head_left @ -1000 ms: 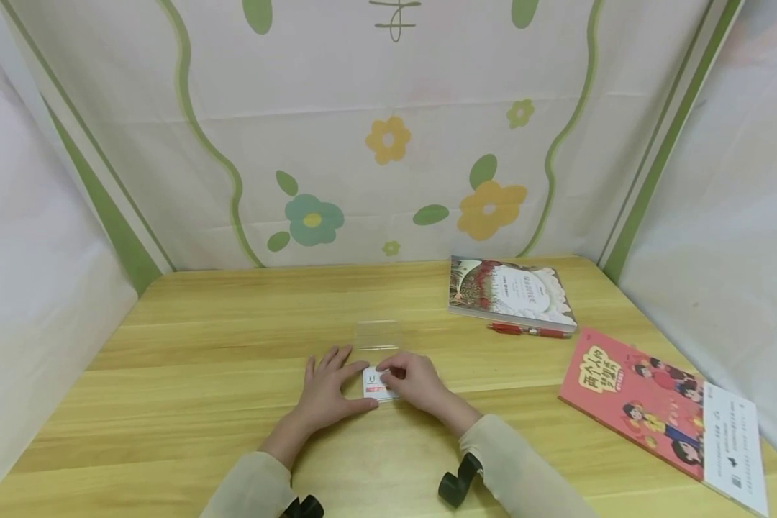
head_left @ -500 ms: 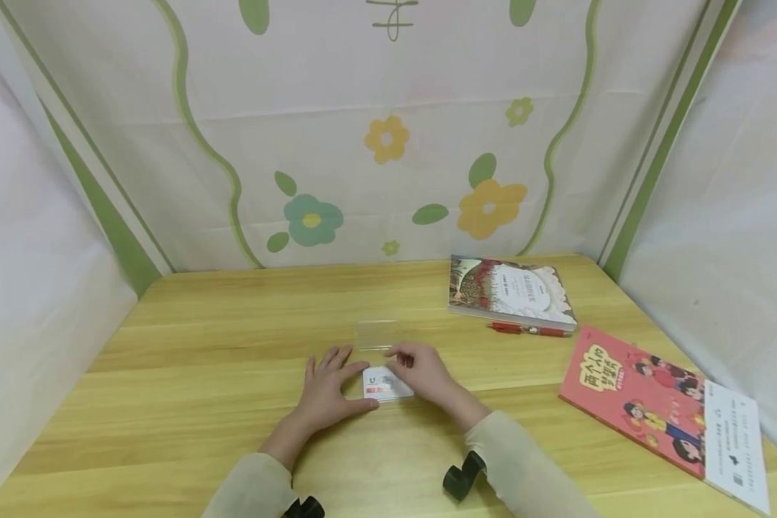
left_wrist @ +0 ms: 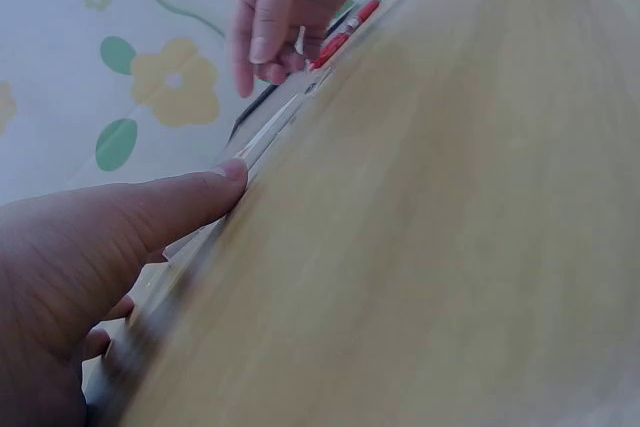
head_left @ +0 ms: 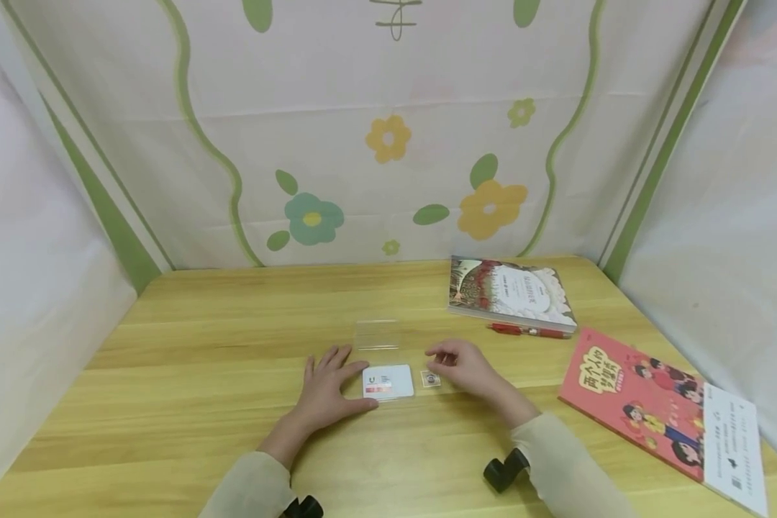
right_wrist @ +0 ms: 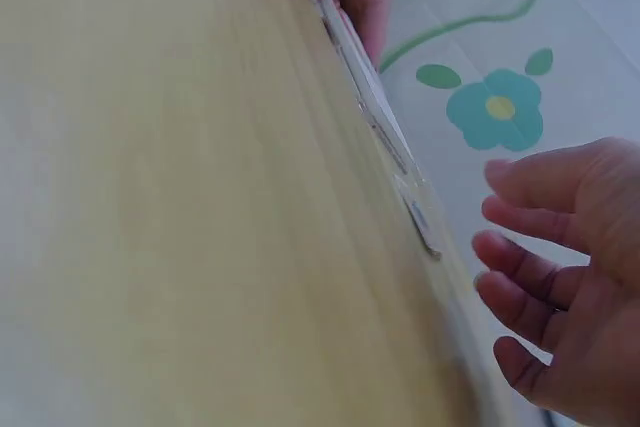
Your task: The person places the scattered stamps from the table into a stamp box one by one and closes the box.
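A flat white card with a logo and red print lies in front of me; a thin clear edge shows along its near side. At its left end is my left hand, fingers spread, with index fingertip and thumb at the card's two left corners. In the left wrist view the thumb is straight along the edge. To the card's right lies a small clear square with a dark round picture. My right hand is just over that square, fingers loosely curled and nothing between them in the right wrist view.
A clear plastic lid-like piece lies behind the card. At the back right are a book and a red pen. A pink book lies at the right edge. Fabric walls enclose the wooden table.
My right hand has moved right, off the white card to the small square, which now shows on the table. The card's face is uncovered. My left hand has stayed in place.
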Demonstrator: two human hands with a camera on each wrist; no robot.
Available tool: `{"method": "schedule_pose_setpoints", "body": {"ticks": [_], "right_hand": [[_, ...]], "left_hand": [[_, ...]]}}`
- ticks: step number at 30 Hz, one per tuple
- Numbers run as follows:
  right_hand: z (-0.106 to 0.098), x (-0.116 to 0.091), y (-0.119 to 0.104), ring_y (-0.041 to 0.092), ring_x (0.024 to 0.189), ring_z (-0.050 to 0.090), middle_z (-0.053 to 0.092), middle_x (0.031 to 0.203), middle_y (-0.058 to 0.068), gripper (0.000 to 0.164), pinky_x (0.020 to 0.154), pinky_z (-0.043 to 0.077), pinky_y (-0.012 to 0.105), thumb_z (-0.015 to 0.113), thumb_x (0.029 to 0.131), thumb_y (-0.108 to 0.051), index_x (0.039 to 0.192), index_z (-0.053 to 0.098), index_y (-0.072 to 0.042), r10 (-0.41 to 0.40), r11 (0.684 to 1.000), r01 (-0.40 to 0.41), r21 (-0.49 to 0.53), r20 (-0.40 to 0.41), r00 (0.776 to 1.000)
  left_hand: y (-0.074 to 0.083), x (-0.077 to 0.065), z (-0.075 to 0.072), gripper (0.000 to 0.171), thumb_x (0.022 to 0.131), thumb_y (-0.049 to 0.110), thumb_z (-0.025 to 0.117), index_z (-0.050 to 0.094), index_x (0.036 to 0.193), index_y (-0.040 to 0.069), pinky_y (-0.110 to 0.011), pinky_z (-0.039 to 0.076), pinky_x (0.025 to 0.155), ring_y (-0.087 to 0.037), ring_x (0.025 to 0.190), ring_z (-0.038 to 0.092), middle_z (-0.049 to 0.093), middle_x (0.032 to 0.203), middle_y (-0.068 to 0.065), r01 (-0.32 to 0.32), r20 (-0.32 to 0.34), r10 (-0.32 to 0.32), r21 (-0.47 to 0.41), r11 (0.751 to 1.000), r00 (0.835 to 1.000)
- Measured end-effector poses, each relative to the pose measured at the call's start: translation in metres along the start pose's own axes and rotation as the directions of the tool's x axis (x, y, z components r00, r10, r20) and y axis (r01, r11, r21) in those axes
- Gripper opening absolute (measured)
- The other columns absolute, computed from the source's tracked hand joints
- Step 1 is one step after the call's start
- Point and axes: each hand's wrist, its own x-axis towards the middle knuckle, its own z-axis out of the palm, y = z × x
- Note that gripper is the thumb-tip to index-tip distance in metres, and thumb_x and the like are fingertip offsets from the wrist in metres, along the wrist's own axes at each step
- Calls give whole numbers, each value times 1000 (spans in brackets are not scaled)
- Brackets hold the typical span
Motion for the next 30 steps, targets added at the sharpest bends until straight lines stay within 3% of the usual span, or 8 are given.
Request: {"method": "schedule_pose_setpoints", "body": {"ticks": [6,15,25,30], "right_hand": [[-3,-13,-4,28,77,49,55,86,16,21,64,41,30,63,75,1,95,62,7,-9,997,8,72,10,1000],[3,-8,27,17,79,43,48,86,-1,26,67,36,32,70,73,-17,97,66,-9,-55,994,62,-86,80,995],[5,-9,23,17,79,43,49,83,-2,15,66,36,32,67,74,-9,89,66,-11,-73,993,80,-87,75,994],[6,-8,21,16,80,43,49,83,-3,13,68,37,31,66,75,-6,86,64,-12,-71,987,83,-135,87,994]], "left_hand": [[1,-1,1,67,65,60,61,55,117,20,-58,-1,92,-34,124,19,32,133,-14,1,8,-1,-8,1000,1000],[0,-1,0,66,65,59,62,55,117,19,-59,0,92,-34,123,20,33,133,-15,-3,-4,3,-2,1000,1000],[-1,0,1,65,65,60,62,55,116,20,-58,0,92,-34,123,20,34,132,-14,-1,-7,1,1,1000,1000],[-1,0,1,66,64,61,61,55,116,21,-58,0,92,-33,123,20,33,133,-14,2,-6,-2,9,1000,1000]]}}
